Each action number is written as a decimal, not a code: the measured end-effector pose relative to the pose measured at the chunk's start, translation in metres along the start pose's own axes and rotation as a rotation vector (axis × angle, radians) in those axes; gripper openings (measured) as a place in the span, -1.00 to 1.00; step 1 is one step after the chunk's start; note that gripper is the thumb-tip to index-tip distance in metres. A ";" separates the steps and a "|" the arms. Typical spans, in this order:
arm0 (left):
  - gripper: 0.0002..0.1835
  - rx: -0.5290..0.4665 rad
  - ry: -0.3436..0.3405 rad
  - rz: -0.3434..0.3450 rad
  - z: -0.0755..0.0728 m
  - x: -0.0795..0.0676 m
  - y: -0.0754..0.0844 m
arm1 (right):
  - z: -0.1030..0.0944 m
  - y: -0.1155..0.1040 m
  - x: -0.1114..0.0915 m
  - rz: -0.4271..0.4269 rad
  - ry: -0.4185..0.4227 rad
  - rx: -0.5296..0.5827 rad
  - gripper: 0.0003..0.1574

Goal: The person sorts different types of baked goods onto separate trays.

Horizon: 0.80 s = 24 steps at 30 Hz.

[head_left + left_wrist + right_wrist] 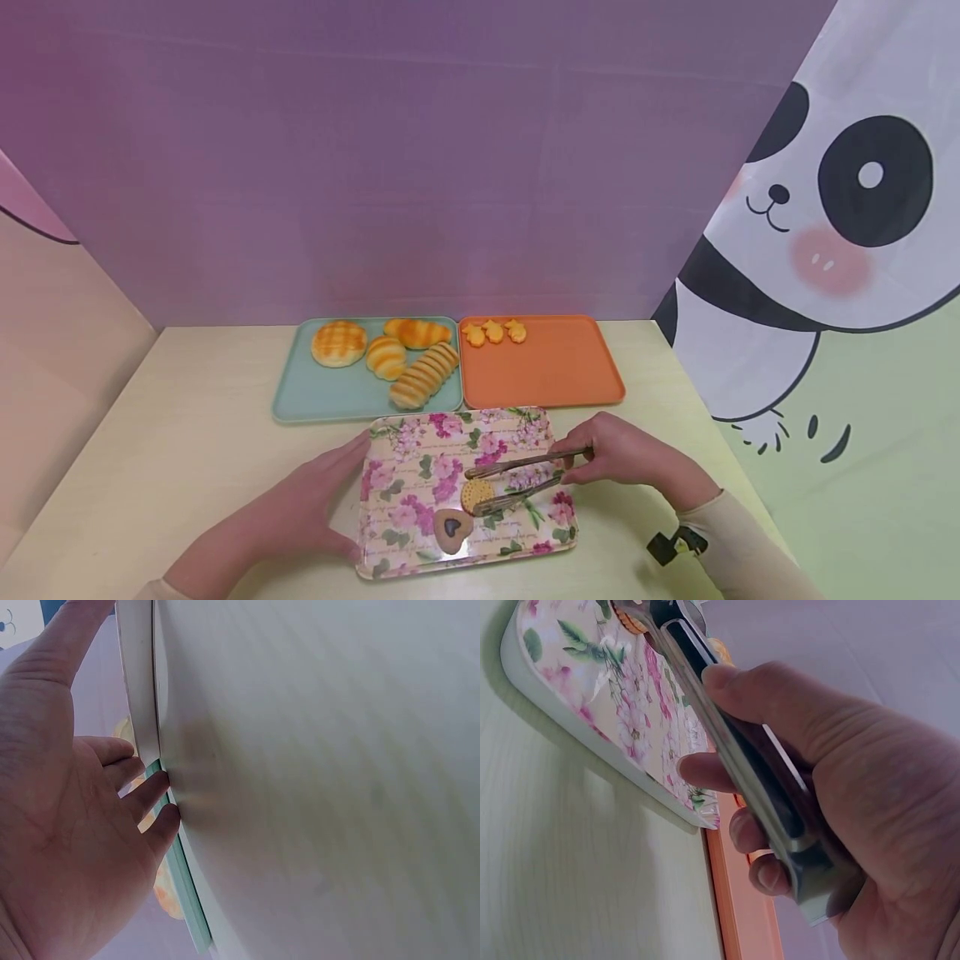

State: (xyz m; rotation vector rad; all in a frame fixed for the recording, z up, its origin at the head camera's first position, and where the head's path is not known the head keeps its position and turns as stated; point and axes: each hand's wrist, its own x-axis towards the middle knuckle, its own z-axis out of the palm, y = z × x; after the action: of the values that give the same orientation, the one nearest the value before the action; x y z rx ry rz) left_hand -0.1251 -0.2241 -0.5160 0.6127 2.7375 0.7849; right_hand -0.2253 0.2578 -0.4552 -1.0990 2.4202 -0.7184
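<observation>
In the head view a floral tray (405, 550) holds a round biscuit (476, 493) and a heart-shaped biscuit (448, 537) with a dark centre. My right hand (618, 450) grips metal tongs (517, 498) over the tray's right side. The two arms of the tongs are spread, with the round biscuit between their tips; whether they touch it I cannot tell. Thumb and fingers wrap the tongs' handle (742, 765) in the right wrist view. My left hand (300, 508) is at the tray's left edge, thumb and fingers apart; in the left wrist view its fingers (154, 791) look nearly straight.
Behind the floral tray, a green tray (300, 400) carries several bread pieces, among them a round bun (339, 343) and a ridged loaf (424, 375). An orange tray (547, 367) beside it bears three small yellow biscuits (493, 332). A purple wall (420, 167) rises behind the table (187, 417).
</observation>
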 end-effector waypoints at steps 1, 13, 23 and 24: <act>0.64 -0.001 0.001 0.001 0.000 0.000 0.000 | 0.000 0.000 0.000 -0.006 0.004 -0.006 -0.62; 0.64 -0.009 -0.003 -0.005 -0.001 -0.001 0.001 | 0.001 0.001 0.002 -0.080 0.129 -0.130 -0.67; 0.63 0.000 -0.002 0.000 0.000 -0.001 0.001 | -0.001 0.003 0.004 -0.024 0.324 -0.239 -0.74; 0.63 0.001 -0.001 0.000 0.000 -0.001 0.001 | -0.001 0.003 0.004 -0.018 0.338 -0.249 -0.75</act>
State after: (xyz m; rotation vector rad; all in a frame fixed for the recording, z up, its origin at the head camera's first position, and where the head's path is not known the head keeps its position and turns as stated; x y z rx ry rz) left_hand -0.1236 -0.2241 -0.5150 0.6133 2.7370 0.7826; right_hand -0.2299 0.2569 -0.4568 -1.1728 2.8519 -0.6670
